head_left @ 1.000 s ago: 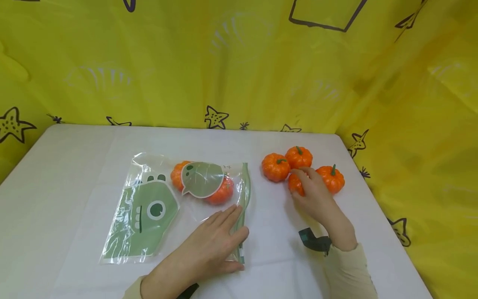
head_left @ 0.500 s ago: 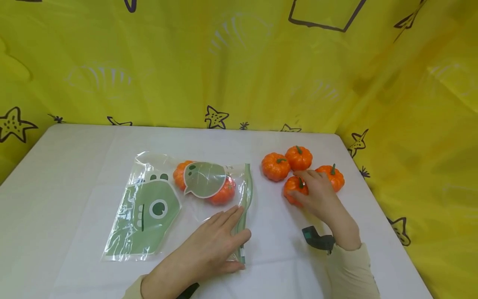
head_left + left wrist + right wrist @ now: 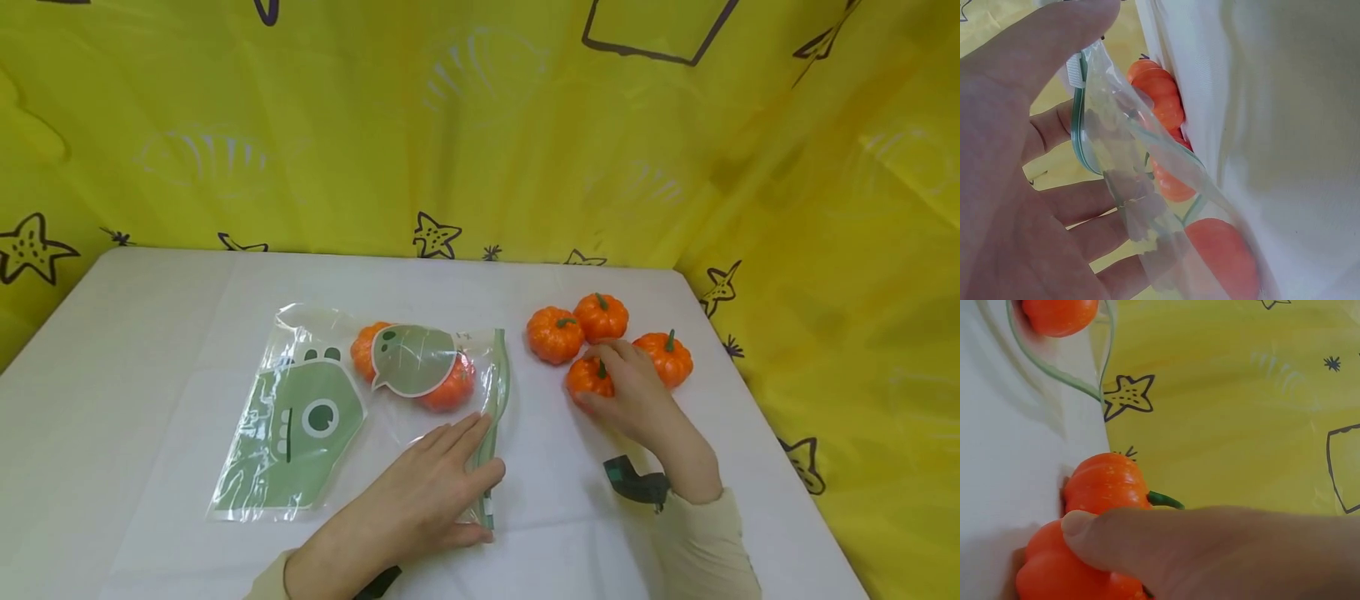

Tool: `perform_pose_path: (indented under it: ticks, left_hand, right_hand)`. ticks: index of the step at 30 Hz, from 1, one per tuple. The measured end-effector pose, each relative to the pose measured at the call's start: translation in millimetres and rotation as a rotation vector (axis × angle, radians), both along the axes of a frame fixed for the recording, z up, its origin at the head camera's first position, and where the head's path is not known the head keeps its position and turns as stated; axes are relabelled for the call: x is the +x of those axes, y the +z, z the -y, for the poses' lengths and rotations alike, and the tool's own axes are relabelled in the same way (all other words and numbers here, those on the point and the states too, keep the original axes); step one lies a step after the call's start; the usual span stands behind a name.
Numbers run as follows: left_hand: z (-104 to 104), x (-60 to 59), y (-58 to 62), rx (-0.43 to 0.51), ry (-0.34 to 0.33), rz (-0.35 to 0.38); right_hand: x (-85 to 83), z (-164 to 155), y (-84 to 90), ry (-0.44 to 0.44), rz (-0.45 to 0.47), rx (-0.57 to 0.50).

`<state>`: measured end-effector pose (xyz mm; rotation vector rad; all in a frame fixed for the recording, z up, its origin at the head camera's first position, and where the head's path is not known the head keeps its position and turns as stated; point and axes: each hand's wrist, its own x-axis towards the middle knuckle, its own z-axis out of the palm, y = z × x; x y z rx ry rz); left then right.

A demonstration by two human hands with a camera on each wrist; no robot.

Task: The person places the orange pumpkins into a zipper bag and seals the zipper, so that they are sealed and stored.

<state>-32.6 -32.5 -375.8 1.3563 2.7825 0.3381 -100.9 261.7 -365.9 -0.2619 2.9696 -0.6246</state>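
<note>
In the head view my right hand grips a small orange pumpkin with a green stem, fingers on its far side and thumb on the near side. The right wrist view shows the thumb pressed on this pumpkin. My left hand rests with fairly straight, spread fingers along the green-zippered edge of a clear zip bag printed with a green cartoon creature. Two orange pumpkins lie inside the bag. At the left wrist, fingers show behind the film, and the thumb sits near the white zip slider.
Three more pumpkins stand around the right hand: one at left, one behind and one at right. The bag's mouth gapes towards them, its green rim parted. A yellow patterned curtain borders the white table.
My right hand has drawn its pumpkin a little left and nearer, away from the others. The bag has shifted slightly right, while the left hand has stayed almost still on it.
</note>
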Motion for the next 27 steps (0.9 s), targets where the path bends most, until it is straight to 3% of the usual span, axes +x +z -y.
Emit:
perform_pose_path:
  ticks: [8,16,22,27]
  left_hand:
    - [1,0.5,-2.0,0.017,0.0,-0.02]
    - [0,-0.1,-3.8,0.024,-0.005,-0.05]
    - [0,-0.7,-4.3,0.029,-0.008,-0.07]
    - [1,-0.9,-3.2,0.018,-0.007,-0.068]
  right_hand:
    - [-2.8,3,-4.0,0.048,-0.077,-0.018]
    - [-2.1,12,-3.5,-0.004,-0.108,0.009]
    - [2.5,12,1.0,-0.019,-0.015,0.077]
    - [3.3,14,0.9,-0.01,0.072,0.023]
